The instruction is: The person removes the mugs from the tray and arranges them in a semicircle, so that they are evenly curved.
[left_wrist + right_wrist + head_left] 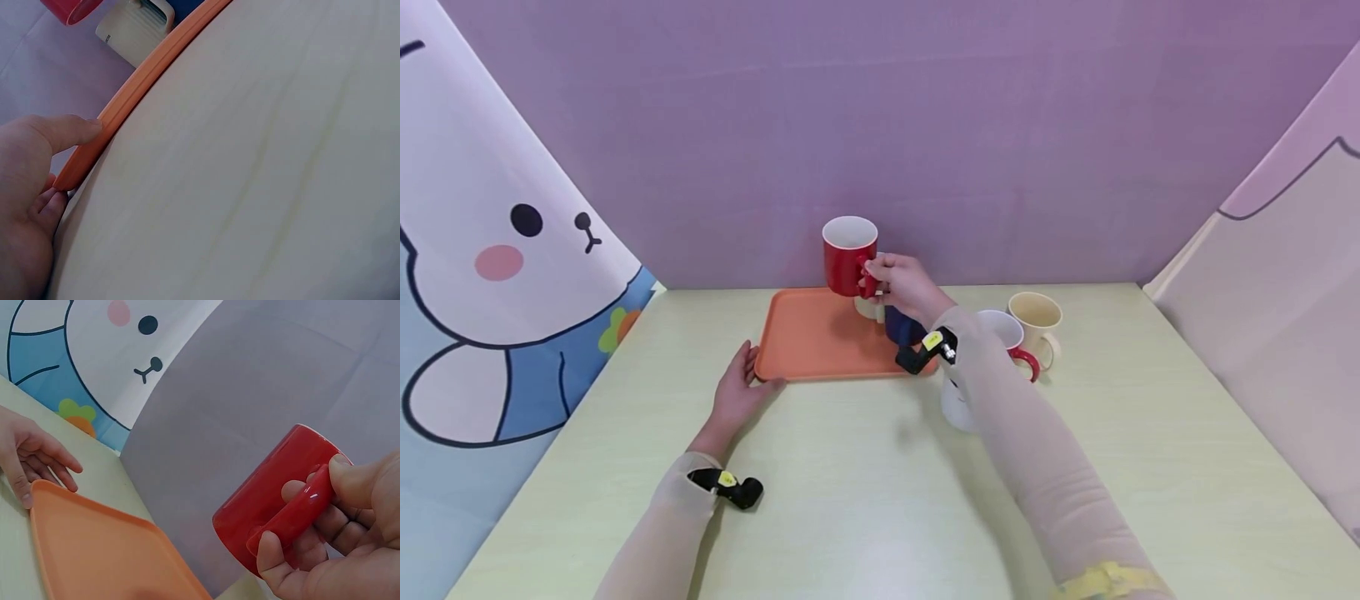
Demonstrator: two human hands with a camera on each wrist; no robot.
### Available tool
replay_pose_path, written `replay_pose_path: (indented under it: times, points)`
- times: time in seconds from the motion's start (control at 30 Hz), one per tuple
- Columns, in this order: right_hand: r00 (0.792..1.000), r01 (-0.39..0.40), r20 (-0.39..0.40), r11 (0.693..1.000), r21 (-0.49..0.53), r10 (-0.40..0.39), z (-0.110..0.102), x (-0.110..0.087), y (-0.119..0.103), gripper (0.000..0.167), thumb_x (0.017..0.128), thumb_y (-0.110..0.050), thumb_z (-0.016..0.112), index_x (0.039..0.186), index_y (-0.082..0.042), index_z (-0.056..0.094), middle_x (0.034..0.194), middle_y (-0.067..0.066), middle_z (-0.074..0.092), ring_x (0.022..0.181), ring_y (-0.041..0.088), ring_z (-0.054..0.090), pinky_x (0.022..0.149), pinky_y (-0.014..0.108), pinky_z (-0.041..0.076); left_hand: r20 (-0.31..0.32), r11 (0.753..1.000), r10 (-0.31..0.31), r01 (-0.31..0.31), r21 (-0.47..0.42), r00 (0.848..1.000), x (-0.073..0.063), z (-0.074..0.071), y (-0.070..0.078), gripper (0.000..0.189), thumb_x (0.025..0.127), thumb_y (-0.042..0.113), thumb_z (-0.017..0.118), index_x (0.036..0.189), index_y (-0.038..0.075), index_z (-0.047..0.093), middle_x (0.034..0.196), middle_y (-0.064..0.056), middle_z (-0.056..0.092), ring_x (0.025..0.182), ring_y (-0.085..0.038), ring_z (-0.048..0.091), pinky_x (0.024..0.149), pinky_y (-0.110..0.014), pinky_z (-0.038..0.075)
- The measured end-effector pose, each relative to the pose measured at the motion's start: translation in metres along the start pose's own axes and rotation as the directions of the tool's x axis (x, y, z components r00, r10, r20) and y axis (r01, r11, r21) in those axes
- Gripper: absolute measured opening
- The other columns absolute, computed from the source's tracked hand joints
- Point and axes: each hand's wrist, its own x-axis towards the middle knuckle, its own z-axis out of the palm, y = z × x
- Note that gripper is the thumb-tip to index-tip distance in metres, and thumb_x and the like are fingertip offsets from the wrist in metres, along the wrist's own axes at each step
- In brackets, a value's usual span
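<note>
A glossy red mug [842, 271] with a white inside is held upright above the back of an orange tray [805, 342]. My right hand [906, 287] grips it by the handle, thumb on top and fingers curled round, as the right wrist view shows. At the tray's front left corner, my left hand [745, 396] holds the rim, with the thumb on the front edge and the fingers at the side. Beneath the right hand stand a ribbed cream mug [134, 31] and a dark blue mug [895, 325] on the tray, both partly hidden.
Right of the tray stand a white mug [1000, 325] with a red handle and a cream mug [1036, 325]. Another white mug [955, 408] is mostly behind the right forearm. A purple backdrop [850, 125] rises at the table's back edge.
</note>
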Motion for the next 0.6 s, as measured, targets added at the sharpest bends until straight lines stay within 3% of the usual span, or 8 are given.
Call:
replay_pose_path:
  times: [0.23, 0.4, 0.6]
  points:
    - [1.000, 0.009, -0.019, 1.000, 0.018, -0.009, -0.012, -0.004, -0.008, 0.017, 0.104, -0.013, 0.051, 0.090, -0.005, 0.057, 0.089, 0.009, 0.060, 0.083, 0.023, 0.058, 0.082, 0.038, 0.053, 0.000, 1.000, -0.006, 0.006, -0.010, 1.000, 0.001, -0.001, -0.001, 0.098, 0.090, 0.010, 0.073, 0.158, 0.000, 0.004, 0.160, -0.024, 0.021, 0.146, -0.036, 0.026, 0.120, -0.043, 0.026]
    - [0.999, 0.028, -0.027, 0.999, 0.038, -0.027, -0.025, -0.007, -0.012, 0.019, 0.104, -0.011, 0.051, 0.087, -0.005, 0.055, 0.081, 0.007, 0.061, 0.077, 0.020, 0.059, 0.069, 0.029, 0.053, 0.001, 1.000, -0.002, 0.002, -0.009, 1.000, 0.002, -0.001, -0.002, 0.098, 0.090, 0.011, 0.073, 0.158, -0.001, 0.003, 0.160, -0.024, 0.022, 0.146, -0.036, 0.026, 0.120, -0.043, 0.026]
    - [0.998, 0.054, -0.030, 0.996, 0.071, -0.052, -0.045, -0.011, -0.019, 0.022, 0.104, -0.009, 0.050, 0.084, -0.006, 0.055, 0.077, 0.005, 0.061, 0.074, 0.018, 0.059, 0.065, 0.027, 0.052, 0.002, 1.000, 0.007, -0.007, -0.014, 1.000, 0.001, 0.000, -0.001, 0.098, 0.090, 0.012, 0.073, 0.158, -0.001, 0.004, 0.160, -0.024, 0.022, 0.146, -0.037, 0.027, 0.120, -0.044, 0.027]
